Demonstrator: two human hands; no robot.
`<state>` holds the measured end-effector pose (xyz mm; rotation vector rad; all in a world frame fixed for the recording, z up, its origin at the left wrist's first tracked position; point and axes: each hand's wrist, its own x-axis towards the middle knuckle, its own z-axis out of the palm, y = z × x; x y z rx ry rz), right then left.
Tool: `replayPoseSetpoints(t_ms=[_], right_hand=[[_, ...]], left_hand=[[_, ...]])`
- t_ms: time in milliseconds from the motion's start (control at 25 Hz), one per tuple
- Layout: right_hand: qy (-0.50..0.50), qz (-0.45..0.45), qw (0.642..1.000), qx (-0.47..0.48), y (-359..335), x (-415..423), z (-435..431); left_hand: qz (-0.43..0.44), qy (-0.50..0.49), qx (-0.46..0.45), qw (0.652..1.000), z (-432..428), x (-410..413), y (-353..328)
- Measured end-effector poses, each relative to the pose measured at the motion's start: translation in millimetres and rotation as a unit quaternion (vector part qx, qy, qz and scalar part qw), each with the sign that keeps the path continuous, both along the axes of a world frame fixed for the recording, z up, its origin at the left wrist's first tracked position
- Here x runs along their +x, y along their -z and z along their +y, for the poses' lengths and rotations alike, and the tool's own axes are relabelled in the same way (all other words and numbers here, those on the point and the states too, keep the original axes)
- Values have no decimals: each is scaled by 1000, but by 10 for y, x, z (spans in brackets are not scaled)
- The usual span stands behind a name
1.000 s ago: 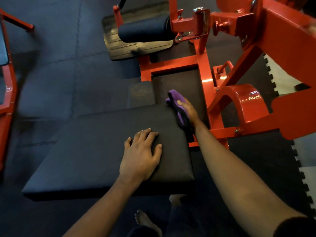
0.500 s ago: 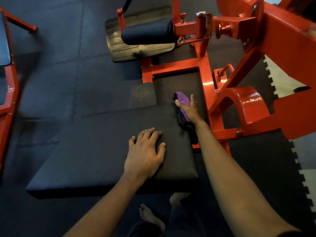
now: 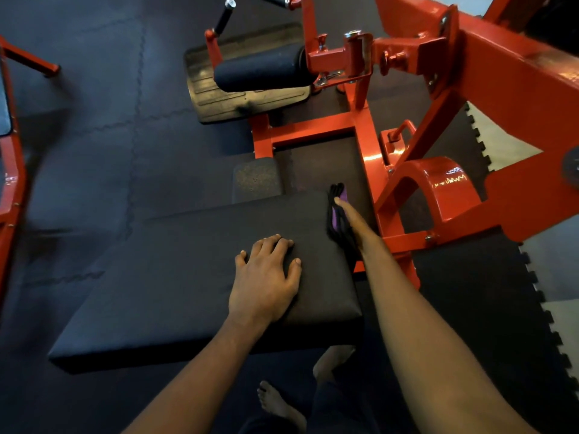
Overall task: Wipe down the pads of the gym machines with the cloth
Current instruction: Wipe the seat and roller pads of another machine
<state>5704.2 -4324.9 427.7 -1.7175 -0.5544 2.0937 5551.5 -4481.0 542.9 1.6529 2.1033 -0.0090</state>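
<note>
The left hand (image 3: 266,277) lies flat on the black seat pad (image 3: 175,277), near its right end, fingers released and spread, palm down, holding nothing. The right hand (image 3: 355,222) reaches along the right side of that pad and presses the cloth (image 3: 336,216) against the pad's right edge, near the far corner. The cloth is purple and dark, bunched between hand and pad, with a bit sticking out past the fingertip. 1 straight finger lies along it; the rest are hidden under the hand, so I cannot tell whether they curl round the cloth or only push on it. Both forearms are bare. Just right of the hand runs the red frame (image 3: 369,145) of the machine, with a curved red guard (image 3: 438,183) beyond it. Farther off, a black roller pad (image 3: 260,72) sits on a red arm above a worn footplate (image 3: 219,103). The floor (image 3: 94,151) is dark interlocking matting. 2 bare feet (image 3: 275,399) show under the near edge of the pad. At the far left stands part of another red machine (image 3: 11,183).
</note>
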Motion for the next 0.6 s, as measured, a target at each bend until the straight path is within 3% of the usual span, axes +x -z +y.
replayPoseSetpoints(t_ms=[120, 240, 440, 600], right_hand=[[-45, 48, 998, 6, -166, -27, 43], [-87, -8, 996, -24, -321, -9, 82], [-9, -19, 1000, 18, -241, 15, -108], [-8, -15, 998, 61, -259, 198, -467]], left_hand=[[0, 2, 3, 1000, 0, -14, 23], [-1, 1, 13, 1000, -5, -20, 47], [-6, 1, 16, 1000, 2, -8, 56], [-19, 1, 22, 1000, 5, -13, 40]])
